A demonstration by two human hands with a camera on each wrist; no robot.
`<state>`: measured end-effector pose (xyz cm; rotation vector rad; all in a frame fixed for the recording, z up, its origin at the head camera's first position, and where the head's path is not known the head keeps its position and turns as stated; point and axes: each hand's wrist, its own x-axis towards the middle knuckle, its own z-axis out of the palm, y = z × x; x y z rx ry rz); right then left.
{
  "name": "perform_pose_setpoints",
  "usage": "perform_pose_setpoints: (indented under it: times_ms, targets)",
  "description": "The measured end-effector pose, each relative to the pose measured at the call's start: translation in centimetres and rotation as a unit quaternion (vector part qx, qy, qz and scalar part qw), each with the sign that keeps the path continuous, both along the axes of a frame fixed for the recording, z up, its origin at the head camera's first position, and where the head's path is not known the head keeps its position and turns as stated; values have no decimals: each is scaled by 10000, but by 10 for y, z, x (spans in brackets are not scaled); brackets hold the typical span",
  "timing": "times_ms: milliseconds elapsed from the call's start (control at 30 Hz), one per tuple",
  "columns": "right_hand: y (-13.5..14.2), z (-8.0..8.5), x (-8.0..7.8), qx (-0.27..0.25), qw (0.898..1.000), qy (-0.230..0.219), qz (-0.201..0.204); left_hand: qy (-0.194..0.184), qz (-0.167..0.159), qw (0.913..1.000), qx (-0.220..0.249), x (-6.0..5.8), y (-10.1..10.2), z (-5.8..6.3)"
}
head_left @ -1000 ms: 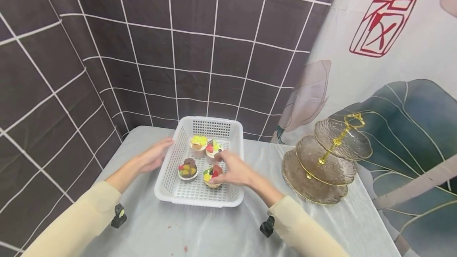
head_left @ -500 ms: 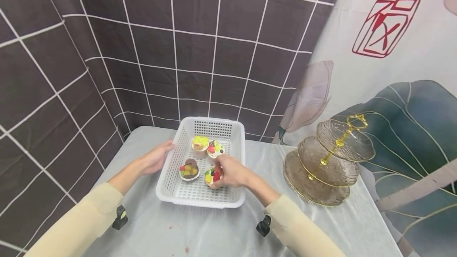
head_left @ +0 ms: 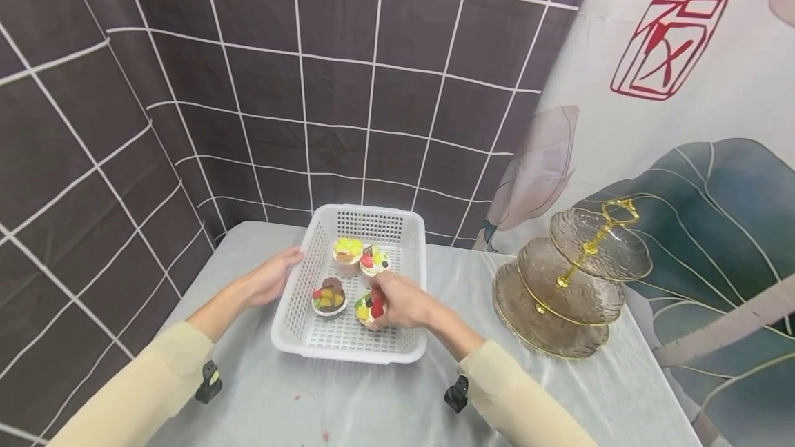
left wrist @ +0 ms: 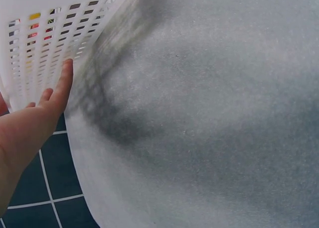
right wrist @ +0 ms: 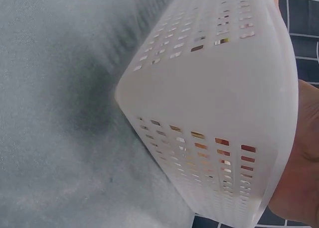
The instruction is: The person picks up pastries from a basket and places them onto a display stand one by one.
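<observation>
The head view is evenly and brightly lit from above, sharp at the centre, with wide-angle bending of the wall tiles (head_left: 93, 123) towards the edges. The tablecloth (head_left: 373, 399) shows a soft sheen and only faint shadows. In both wrist views the white basket (right wrist: 219, 103) is near the lens, pale and slightly soft, and casts a blurred dark shadow on the cloth.

Left hand (head_left: 268, 280) flat, open; right hand (head_left: 400, 300) curled (pinching grip).
</observation>
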<state>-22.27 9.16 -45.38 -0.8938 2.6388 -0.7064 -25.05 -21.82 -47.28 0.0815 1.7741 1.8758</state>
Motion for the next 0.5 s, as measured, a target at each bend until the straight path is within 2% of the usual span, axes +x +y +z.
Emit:
perform_pose_setpoints:
  times_ms: [500]
  targets:
    - [-5,-2,-2,413,9991,-23,52,-14,90,10000,-40,0,-1,-2]
